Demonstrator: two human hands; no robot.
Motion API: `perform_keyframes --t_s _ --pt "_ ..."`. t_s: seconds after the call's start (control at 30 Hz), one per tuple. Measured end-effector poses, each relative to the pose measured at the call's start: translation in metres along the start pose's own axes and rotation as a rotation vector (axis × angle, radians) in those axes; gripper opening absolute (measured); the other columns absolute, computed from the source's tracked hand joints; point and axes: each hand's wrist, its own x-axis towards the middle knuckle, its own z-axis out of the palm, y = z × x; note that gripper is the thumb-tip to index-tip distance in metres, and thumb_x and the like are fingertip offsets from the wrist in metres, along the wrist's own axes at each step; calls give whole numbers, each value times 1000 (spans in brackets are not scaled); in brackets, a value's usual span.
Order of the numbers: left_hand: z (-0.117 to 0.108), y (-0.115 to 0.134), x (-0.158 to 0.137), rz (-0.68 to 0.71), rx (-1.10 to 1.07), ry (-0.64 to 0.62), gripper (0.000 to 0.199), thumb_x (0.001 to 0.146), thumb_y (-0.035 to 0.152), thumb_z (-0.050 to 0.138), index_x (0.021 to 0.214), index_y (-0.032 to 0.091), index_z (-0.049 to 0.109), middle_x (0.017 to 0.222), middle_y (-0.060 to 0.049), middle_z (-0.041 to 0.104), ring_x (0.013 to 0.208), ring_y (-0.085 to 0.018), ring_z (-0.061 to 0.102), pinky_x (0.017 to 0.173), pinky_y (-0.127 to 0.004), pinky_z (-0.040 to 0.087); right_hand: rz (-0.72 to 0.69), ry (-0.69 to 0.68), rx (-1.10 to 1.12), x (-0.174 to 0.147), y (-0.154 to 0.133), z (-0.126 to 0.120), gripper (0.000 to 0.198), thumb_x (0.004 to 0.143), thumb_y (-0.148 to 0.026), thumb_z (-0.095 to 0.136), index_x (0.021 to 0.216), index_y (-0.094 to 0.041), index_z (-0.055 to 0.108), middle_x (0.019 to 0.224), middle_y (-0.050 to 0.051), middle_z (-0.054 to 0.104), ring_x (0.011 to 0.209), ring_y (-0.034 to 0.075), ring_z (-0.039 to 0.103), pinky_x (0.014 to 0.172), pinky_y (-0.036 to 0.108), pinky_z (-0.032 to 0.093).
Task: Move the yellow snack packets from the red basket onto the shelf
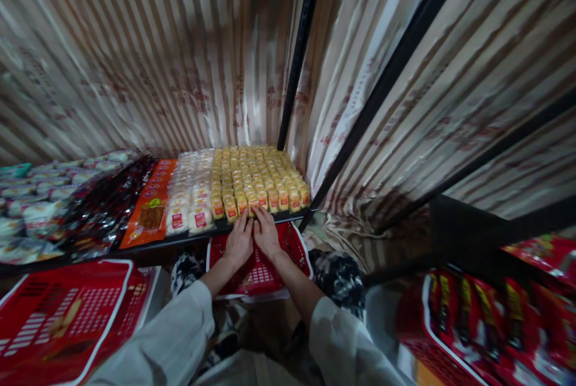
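Yellow snack packets [252,173] with red labels stand in tight rows on a low shelf in front of me. Against their front row rest the fingertips of my left hand [240,242], its fingers stretched forward. Close beside it, my right hand [266,232] also reaches to the front packets with its fingers extended. Whether a packet is pinched between the fingertips is hard to see. Directly below both hands is a red plastic basket [294,248] with a white rim, its inside partly covered by my forearms.
Left along the shelf lie white packets [188,194], an orange bag [148,203], dark shiny packs [108,200] and more white packs [40,194]. Another red basket [58,314] stands at lower left. At right, a red basket [432,320] holds red packs. Black shelf posts [360,128] cross the view.
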Motion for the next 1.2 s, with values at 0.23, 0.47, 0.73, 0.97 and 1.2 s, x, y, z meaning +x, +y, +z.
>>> perform_keyframes --t_s 0.23,0.47,0.73,0.97,1.2 --pt "4 -2 2 -1 -61 8 48 76 3 40 123 10 50 144 -16 36 134 -27 32 106 -46 38 25 19 67 5 -6 -5 50 79 -11 36 127 -16 53 130 11 52 121 20 47 103 38 41" --pt "8 -5 2 39 -103 26 52 74 1 39 124 10 48 145 -16 34 135 -26 31 107 -47 37 19 56 45 5 -5 -4 53 77 -7 37 128 -17 51 127 10 53 120 19 47 104 37 41" --pt "-2 -6 -9 -59 -61 70 47 76 2 41 121 11 51 141 -15 37 131 -27 33 102 -43 43 -43 54 -12 -3 -2 -6 55 76 -5 38 127 -19 53 122 11 50 117 21 47 101 38 43" --pt "-3 -14 -28 -170 -79 116 55 72 0 41 125 11 47 135 -16 39 127 -26 36 101 -44 43 -134 -52 -10 -11 -10 -2 54 78 -6 37 129 -18 51 113 11 57 110 20 50 98 38 45" --pt "1 -28 -29 -184 -64 137 56 77 3 41 132 12 39 141 -17 33 133 -26 29 105 -45 39 -219 -176 32 -14 -22 18 60 74 -4 35 131 -17 50 126 10 57 118 20 48 101 41 43"
